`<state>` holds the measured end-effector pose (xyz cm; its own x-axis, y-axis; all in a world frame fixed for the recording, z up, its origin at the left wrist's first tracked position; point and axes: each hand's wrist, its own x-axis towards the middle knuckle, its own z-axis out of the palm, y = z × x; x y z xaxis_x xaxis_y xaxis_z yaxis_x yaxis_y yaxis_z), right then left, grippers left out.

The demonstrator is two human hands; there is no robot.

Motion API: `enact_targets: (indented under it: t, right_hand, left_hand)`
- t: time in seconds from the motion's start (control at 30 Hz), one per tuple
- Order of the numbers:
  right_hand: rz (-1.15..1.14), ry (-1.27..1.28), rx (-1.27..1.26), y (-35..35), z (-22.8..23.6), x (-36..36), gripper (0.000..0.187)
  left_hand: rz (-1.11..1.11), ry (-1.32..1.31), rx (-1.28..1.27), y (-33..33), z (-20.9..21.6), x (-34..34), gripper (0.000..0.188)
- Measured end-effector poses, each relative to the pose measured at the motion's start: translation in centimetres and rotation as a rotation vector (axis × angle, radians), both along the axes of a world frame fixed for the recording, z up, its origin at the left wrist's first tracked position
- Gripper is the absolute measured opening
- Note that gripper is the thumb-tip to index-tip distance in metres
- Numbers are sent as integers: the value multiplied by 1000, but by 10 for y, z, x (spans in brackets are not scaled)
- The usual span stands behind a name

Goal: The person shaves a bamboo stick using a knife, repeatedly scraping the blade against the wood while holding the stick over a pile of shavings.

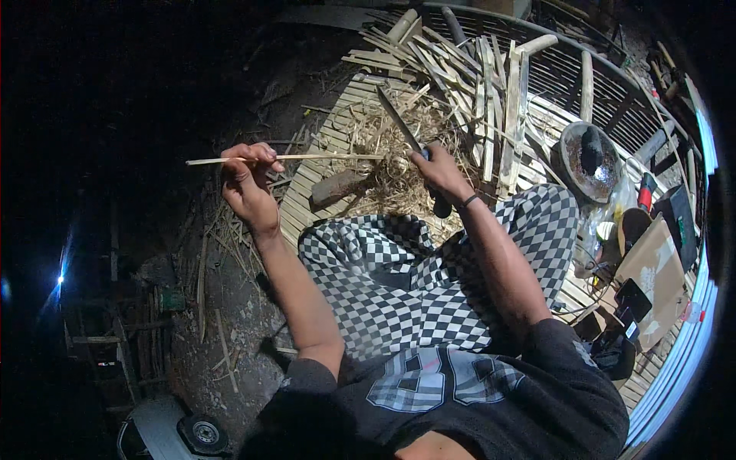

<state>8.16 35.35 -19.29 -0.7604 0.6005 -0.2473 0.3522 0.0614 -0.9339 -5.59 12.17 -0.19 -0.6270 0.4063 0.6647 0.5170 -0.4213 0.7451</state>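
A long thin bamboo stick [330, 156] is pinched in the fingers of my left hand [251, 184], which is raised at the left. The stick lies nearly level, and its right end reaches toward my right hand. In my right hand [442, 170] is a knife [396, 115], its blade slanting up and away to the left, with the handle's end showing below my fist. Curled shavings [399, 170] bunch at the stick's right end; whether the knife touches the stick there I cannot tell. A short wooden block [337, 188] lies just beneath the stick.
Loose shavings [368, 130] cover the slatted bamboo platform [300, 201] before my crossed legs. Split bamboo strips [491, 115] pile up at the far right. Beyond my right knee are a bowl [571, 153], a red-and-black flashlight [645, 192], cardboard [663, 264] and a phone [633, 300].
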Motion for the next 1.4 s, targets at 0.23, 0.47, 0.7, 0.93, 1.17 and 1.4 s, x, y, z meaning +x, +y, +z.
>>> enact_targets:
  t: [0.23,0.47,0.7,0.93,1.17,1.4]
  right_hand:
    - [2,0,181,-2,0,4,58]
    - [-20,68,147,-1,-2,1,56]
    - [24,-6,211,-3,3,2,50]
    - [16,262,291,-35,47,13,37]
    - [224,267,113,-64,61,12,28]
    - [181,533,372,-103,121,24,20]
  left_hand:
    - [327,134,-113,10,17,18,49]
    - [331,200,85,6,13,1,37]
    - [40,-55,272,19,21,-3,37]
    - [-45,-133,292,17,20,-7,50]
    - [-9,-52,326,37,30,0,36]
    - [36,75,325,60,26,28,36]
